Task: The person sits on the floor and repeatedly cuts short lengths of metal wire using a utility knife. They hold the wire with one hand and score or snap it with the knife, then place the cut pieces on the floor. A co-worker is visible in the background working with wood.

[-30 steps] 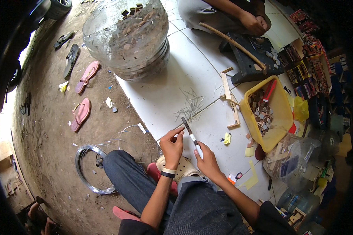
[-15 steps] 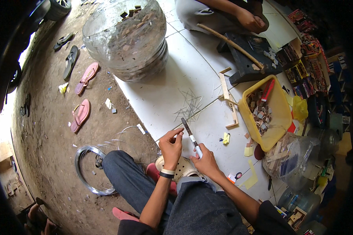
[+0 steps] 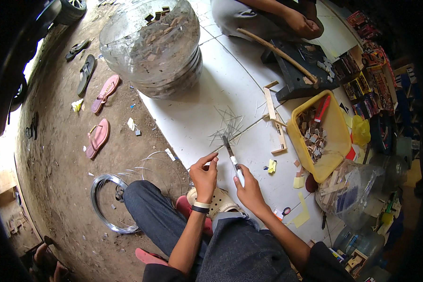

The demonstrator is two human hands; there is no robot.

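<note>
My left hand (image 3: 203,181), with a dark and a pale band at its wrist, is closed in a pinch. A thin wire-like piece seems to stick out from its fingertips. My right hand (image 3: 250,190) grips a white-handled tool (image 3: 235,165) with a narrow dark head. Its head points away from me, just right of the left fingertips; whether it touches the thin piece, I cannot tell. Beyond it, a loose pile of short thin wires (image 3: 230,123) lies on the white tiles. A beige clog (image 3: 223,202) shows below my hands.
At right stands a yellow basket (image 3: 294,136) of small pieces and a red-handled tool (image 3: 322,109). Wooden strips (image 3: 270,104) lie beside it. A large clear container (image 3: 150,51) stands at far left, a coil of wire (image 3: 95,207) on the dirt. Another person's hands (image 3: 308,28) rest beyond a black stool (image 3: 291,70).
My right hand has moved slightly right and away from me, and the tool's head now reaches the near edge of the wire pile. My left hand has barely moved.
</note>
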